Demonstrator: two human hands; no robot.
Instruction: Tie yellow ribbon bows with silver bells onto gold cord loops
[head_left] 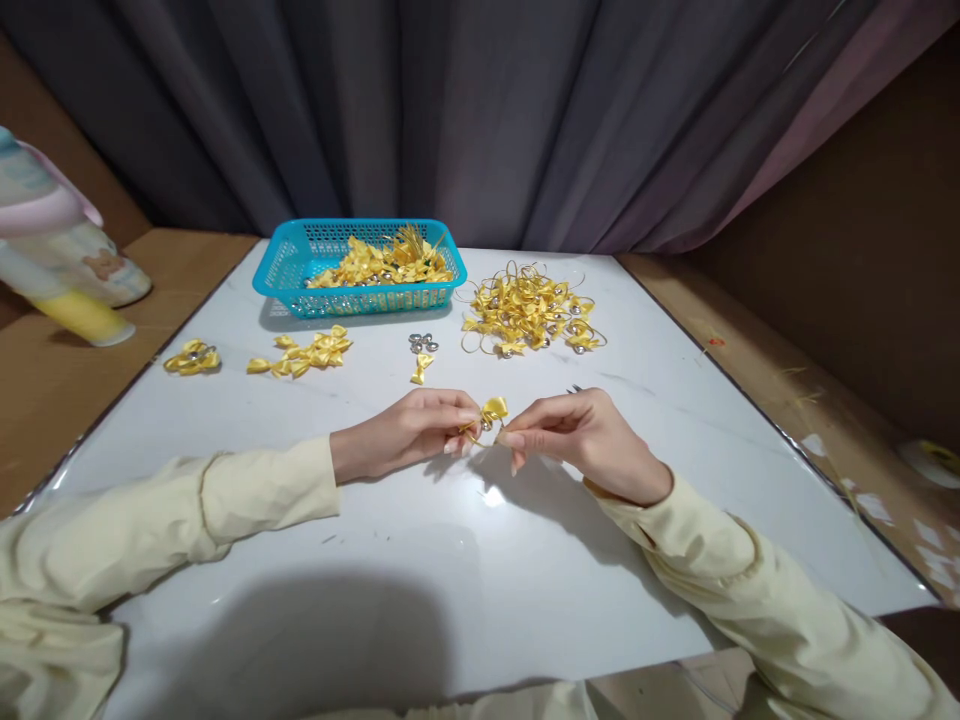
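Yellow bow (pixel 495 408): sits between left hand (pixel 409 430) and right hand (pixel 592 435), just above white table (pixel 405 560). Carries silver bell (pixel 487 425) at its underside, plus thin gold cord (pixel 474 441) looping below. Pinched by left hand at bow's left side, thumb and fingers closed; can't tell whether on bow, cord or both. Clamped by right hand too, thumb and forefinger together on cord, just right of bow

Beyond left hand: loose bow (pixel 421 369), right next to loose silver bells (pixel 424 343). Farther left: small heap of bows (pixel 304 353), then a separate yellow bundle (pixel 193 357). At back: blue basket (pixel 322 301) with more yellow bows inside; to its right, pile of corded bows with bells (pixel 529 310)
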